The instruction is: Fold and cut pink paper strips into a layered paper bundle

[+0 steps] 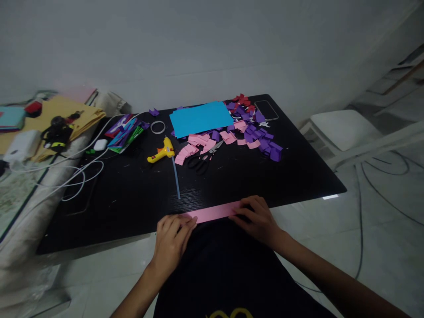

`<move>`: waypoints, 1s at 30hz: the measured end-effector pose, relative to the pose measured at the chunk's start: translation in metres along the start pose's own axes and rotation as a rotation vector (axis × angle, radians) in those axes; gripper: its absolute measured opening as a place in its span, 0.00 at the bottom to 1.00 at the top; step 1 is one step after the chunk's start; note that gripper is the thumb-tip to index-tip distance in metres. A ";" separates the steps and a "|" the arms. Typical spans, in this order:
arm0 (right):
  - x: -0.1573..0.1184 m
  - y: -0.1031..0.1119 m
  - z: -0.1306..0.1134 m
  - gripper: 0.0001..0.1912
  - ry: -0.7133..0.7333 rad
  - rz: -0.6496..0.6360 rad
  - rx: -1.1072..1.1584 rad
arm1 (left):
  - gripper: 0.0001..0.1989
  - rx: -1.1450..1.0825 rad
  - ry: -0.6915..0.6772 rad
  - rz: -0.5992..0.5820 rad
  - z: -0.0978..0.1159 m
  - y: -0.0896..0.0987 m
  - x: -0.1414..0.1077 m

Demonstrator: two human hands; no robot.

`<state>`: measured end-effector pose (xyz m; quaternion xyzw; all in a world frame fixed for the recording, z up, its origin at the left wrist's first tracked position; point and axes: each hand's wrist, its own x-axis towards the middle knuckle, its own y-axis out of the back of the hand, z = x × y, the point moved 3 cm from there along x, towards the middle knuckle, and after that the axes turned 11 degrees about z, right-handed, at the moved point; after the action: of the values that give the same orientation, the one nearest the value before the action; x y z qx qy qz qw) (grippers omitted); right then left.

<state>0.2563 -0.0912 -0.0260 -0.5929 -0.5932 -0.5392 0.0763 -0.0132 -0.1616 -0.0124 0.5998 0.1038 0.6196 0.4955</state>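
Observation:
A long pink paper strip (213, 213) lies along the front edge of the black table. My left hand (174, 234) grips its left end, fingers over the top. At the other end my right hand (253, 218) pinches the strip between thumb and fingers. Beyond the strip lie black-handled scissors (205, 158), partly over cut pink paper pieces (187, 152). To their left rests a yellow glue gun (162, 151) with a pale glue stick (176, 179) reaching toward me.
Blue paper sheets (202, 118) lie at the back among purple paper pieces (265, 139) and red ones (243, 100). A tape roll (158, 127), folded coloured papers (126, 132) and white cables (81, 176) are on the left. A white chair (341, 128) stands right of the black table (132, 212).

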 end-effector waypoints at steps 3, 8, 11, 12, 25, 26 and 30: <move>0.000 0.000 0.000 0.03 0.007 0.003 -0.003 | 0.11 -0.006 0.004 0.009 0.000 0.001 0.001; 0.001 0.001 -0.001 0.03 0.010 0.008 -0.011 | 0.11 0.000 0.023 0.015 -0.002 0.004 0.001; 0.000 0.001 -0.002 0.03 0.007 0.002 -0.017 | 0.10 0.002 0.022 0.024 -0.004 0.005 0.000; 0.000 0.001 -0.002 0.03 0.004 0.002 -0.017 | 0.10 0.002 0.019 0.032 -0.005 0.005 -0.001; 0.001 0.000 -0.001 0.04 0.000 -0.004 -0.022 | 0.06 0.063 0.012 0.064 -0.021 0.021 -0.010; 0.001 0.000 -0.001 0.04 0.001 -0.004 -0.021 | 0.06 0.065 0.010 0.065 -0.021 0.021 -0.011; 0.000 0.001 -0.001 0.04 0.000 -0.013 -0.035 | 0.06 0.051 0.015 0.066 -0.023 0.022 -0.012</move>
<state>0.2564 -0.0925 -0.0248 -0.5904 -0.5876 -0.5498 0.0624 -0.0453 -0.1703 -0.0100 0.6107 0.1034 0.6373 0.4586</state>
